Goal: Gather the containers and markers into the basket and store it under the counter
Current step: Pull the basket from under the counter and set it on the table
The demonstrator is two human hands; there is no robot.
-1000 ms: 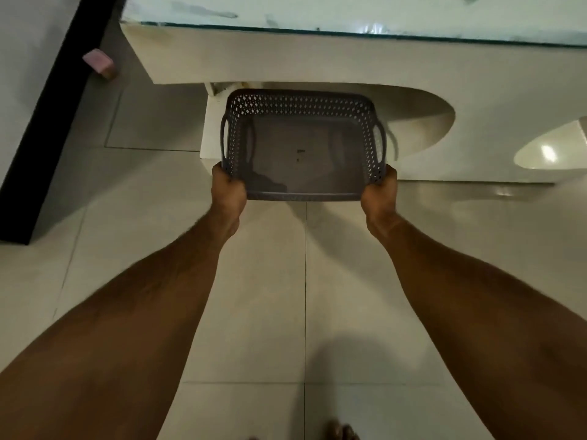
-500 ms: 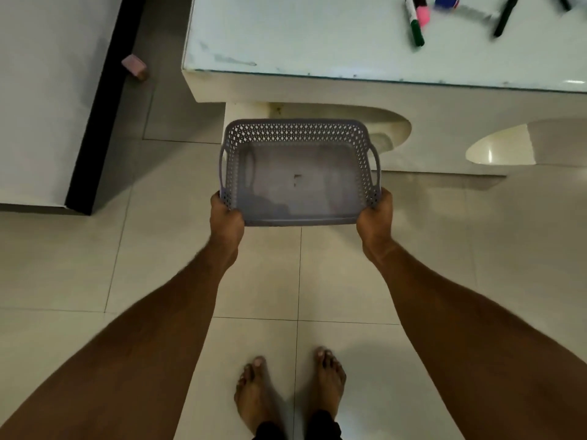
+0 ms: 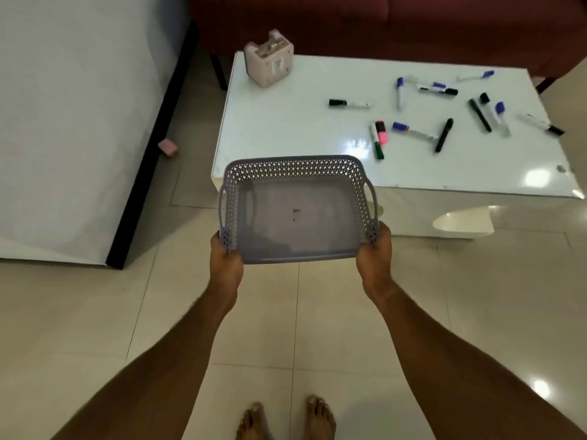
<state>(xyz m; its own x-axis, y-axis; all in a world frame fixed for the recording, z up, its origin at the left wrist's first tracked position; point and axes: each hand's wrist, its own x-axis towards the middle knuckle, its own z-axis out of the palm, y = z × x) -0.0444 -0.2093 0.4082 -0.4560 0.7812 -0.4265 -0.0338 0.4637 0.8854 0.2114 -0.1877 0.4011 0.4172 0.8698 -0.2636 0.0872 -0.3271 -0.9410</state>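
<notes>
- A white table [image 3: 286, 128] with a glossy glass top stands in the upper middle of the view; bright light glints off its near right part.
- A rounded cut-out [image 3: 463, 222] shows in the table's white base, low on the right.
- A dark red sofa [image 3: 381, 23] runs along the far side of the table.
- A pale tiled floor [image 3: 95, 312] fills the lower part of the view, with thin joint lines crossing it.
- A large white panel with a black edge [image 3: 63, 122] lies at the left, beside the table.
- A small pink block [image 3: 167, 147] sits on the floor just beside that black edge.
- Two bare feet [image 3: 286, 420] stand on the tiles at the bottom edge.
</notes>
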